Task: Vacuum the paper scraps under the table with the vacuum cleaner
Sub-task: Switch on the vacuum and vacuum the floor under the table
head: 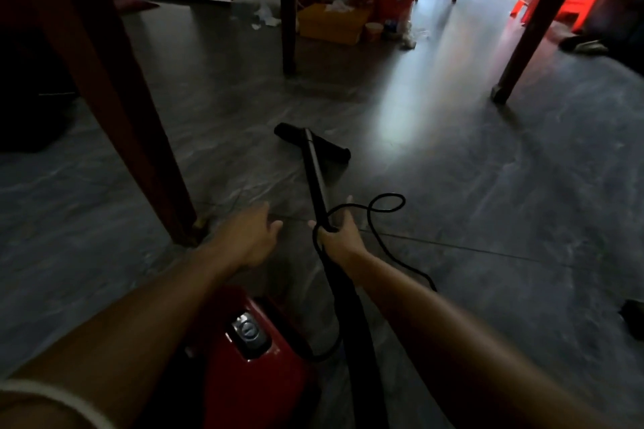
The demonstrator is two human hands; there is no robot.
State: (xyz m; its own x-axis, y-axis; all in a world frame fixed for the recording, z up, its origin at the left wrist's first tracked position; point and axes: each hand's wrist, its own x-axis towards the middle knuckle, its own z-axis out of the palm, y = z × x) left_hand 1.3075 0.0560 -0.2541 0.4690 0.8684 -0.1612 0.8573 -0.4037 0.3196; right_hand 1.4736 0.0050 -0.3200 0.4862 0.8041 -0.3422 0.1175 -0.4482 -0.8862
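table legs [139, 136] stand left of, beyond and right of the nozzle [312, 143]. red vacuum cleaner [251, 390] sits well behind the nozzle, close to us. wand [315, 181] runs straight back from the nozzle to our right hand [339, 233], which grips it along with a loop of cord [386, 205]. left hand [251, 237] hovers spread, empty, just left of the wand. paper scraps [266, 16] lie well beyond the nozzle, slightly left: we judge the right hand must push forward along the wand's axis.
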